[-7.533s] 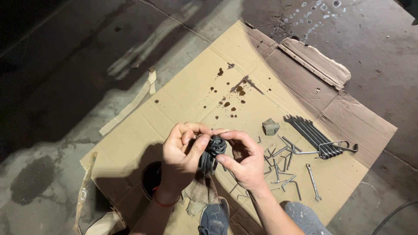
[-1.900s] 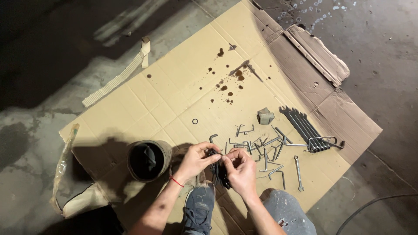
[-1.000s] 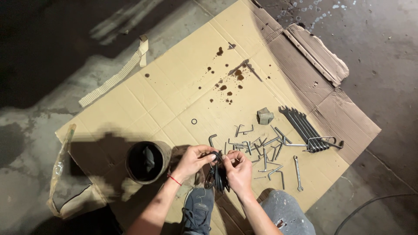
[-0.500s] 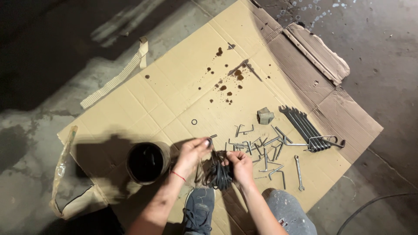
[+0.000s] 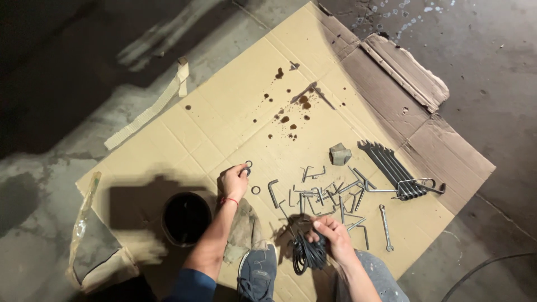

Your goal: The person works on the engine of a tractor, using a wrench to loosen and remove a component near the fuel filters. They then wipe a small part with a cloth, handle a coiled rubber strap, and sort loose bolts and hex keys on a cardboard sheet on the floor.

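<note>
My left hand (image 5: 234, 180) reaches forward over the flattened cardboard sheet (image 5: 224, 123), fingertips pinched on a small metal ring (image 5: 248, 165). A second small ring (image 5: 255, 190) lies on the cardboard just right of that hand. My right hand (image 5: 334, 237) stays low near my knee, gripping a bundle of black rubber rings and cord (image 5: 306, 251). A heap of metal hex keys (image 5: 321, 194) lies between the two hands, slightly farther out.
A black round pot (image 5: 186, 217) stands left of my left forearm. A set of wrenches on a ring (image 5: 394, 168) and one loose spanner (image 5: 385, 226) lie at right, with a small grey block (image 5: 339, 154). Dark stains spot the cardboard. My shoe (image 5: 257, 274) rests below.
My hands were together on the black bundle. My left hand has let go and reached forward-left to a small ring; my right hand keeps the bundle.
</note>
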